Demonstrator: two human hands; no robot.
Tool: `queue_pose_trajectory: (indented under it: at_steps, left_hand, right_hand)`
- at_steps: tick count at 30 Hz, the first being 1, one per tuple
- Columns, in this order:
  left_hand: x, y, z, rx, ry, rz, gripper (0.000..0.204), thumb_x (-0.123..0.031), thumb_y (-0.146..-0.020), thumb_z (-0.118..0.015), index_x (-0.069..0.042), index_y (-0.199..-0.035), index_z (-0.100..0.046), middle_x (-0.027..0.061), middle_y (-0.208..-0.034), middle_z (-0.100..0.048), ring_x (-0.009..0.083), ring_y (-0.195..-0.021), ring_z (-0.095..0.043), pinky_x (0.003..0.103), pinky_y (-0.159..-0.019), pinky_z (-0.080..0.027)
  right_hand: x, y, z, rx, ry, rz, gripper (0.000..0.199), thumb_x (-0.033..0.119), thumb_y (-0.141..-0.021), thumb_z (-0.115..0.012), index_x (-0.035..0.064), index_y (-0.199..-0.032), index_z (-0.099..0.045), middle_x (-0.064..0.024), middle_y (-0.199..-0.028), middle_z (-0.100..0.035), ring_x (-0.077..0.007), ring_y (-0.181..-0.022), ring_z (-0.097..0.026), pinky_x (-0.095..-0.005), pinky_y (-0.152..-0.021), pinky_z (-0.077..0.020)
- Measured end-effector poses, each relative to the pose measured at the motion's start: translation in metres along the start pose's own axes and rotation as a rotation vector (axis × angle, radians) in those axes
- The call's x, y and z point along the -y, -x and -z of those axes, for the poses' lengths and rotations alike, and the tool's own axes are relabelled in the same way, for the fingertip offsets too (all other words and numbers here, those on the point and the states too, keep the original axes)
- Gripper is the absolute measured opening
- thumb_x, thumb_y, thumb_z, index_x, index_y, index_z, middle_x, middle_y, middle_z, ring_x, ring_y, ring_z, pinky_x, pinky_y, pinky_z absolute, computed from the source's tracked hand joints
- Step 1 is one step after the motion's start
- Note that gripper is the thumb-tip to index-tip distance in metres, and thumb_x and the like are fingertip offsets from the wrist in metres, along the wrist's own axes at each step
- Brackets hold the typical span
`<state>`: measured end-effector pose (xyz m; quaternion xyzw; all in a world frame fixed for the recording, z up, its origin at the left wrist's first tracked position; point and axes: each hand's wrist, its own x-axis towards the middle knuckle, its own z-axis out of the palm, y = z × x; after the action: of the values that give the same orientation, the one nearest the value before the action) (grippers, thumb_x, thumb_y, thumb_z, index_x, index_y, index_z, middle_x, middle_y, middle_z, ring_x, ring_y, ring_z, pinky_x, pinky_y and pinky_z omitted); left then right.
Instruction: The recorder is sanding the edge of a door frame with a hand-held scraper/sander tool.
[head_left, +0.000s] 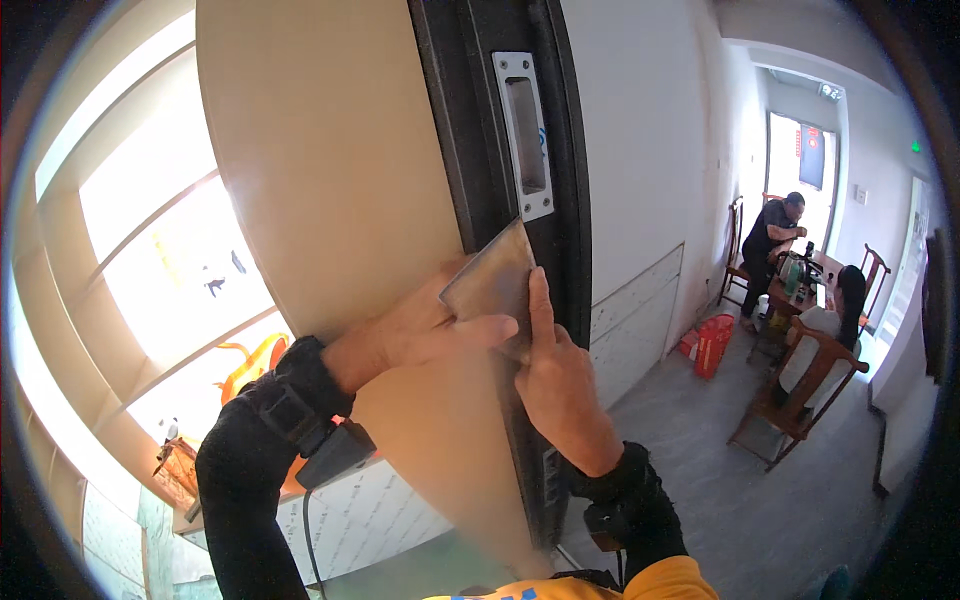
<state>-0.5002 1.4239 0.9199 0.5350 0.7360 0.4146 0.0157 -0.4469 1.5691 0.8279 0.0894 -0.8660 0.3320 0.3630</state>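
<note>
In front of me a broad, flat metal blade, like that of a putty knife, is held between both hands. My right hand is closed round its lower end, the index finger stretched along the blade; any handle is hidden. My left hand has its thumb across the blade's face, with its other fingers mostly hidden behind. The blade's upper corner reaches the lower end of a silver recessed door pull. This pull is set in a dark upright frame, beside a beige panel.
Bright shelving stands on the left, with an orange ornament. At the right, one person leans over a table and another sits near a wooden chair. A red bag stands on the grey floor.
</note>
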Motion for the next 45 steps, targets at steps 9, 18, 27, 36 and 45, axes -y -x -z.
queue_pose_trajectory:
  at_steps: [9,18,27,36,45]
  left_hand:
    - [0.001,0.004,0.004,0.038,-0.049,0.11,0.062,-0.025,-0.08,-0.063,0.003,-0.128,-0.036,0.0119,-0.118,-0.051,0.0191,-0.111,-0.047,0.032,-0.095,-0.036]
    - [0.005,0.002,-0.004,-0.131,-0.018,0.019,0.056,-0.035,-0.076,-0.065,0.005,-0.112,-0.052,0.0156,-0.096,-0.058,0.0212,-0.089,-0.056,0.033,-0.077,-0.046]
    - [-0.001,-0.003,-0.005,-0.163,-0.109,0.073,0.052,-0.037,-0.077,-0.062,0.002,-0.11,-0.055,0.0164,-0.091,-0.061,0.0216,-0.083,-0.059,0.033,-0.072,-0.047]
    - [-0.027,0.009,-0.009,-0.07,-0.016,0.12,0.06,-0.035,-0.082,-0.062,0.003,-0.124,-0.043,0.0128,-0.115,-0.054,0.0183,-0.106,-0.051,0.031,-0.094,-0.039]
    - [0.051,-0.022,-0.042,-0.264,-0.063,-0.391,0.058,-0.056,-0.078,-0.055,0.001,-0.083,-0.061,0.0224,-0.069,-0.06,0.0306,-0.068,-0.061,0.042,-0.064,-0.046]
  right_hand:
    - [0.002,0.001,0.017,0.07,0.157,-0.05,0.092,-0.005,-0.068,-0.057,0.012,-0.142,-0.005,-0.0227,-0.077,-0.056,-0.042,-0.07,-0.057,-0.049,-0.064,-0.0452]
    - [-0.001,-0.011,0.046,0.168,0.338,0.041,0.09,-0.007,-0.069,-0.055,0.0114,-0.141,-0.006,-0.0269,-0.085,-0.058,-0.044,-0.077,-0.058,-0.0492,-0.073,-0.0447]
    - [0.006,-0.015,0.056,0.203,0.343,-0.039,0.087,-0.007,-0.069,-0.055,0.0105,-0.141,-0.009,-0.0278,-0.086,-0.058,-0.0434,-0.078,-0.059,-0.0486,-0.072,-0.0448]
    - [0.018,-0.011,0.081,0.215,0.692,0.088,0.07,0.007,-0.08,-0.051,0.0078,-0.139,-0.014,-0.0224,-0.075,-0.058,-0.0389,-0.066,-0.061,-0.0485,-0.06,-0.0496]
    - [0.031,-0.039,0.049,0.128,0.557,0.238,0.078,0.0,-0.074,-0.052,0.0166,-0.14,-0.014,-0.0239,-0.085,-0.057,-0.0371,-0.072,-0.059,-0.045,-0.066,-0.048]
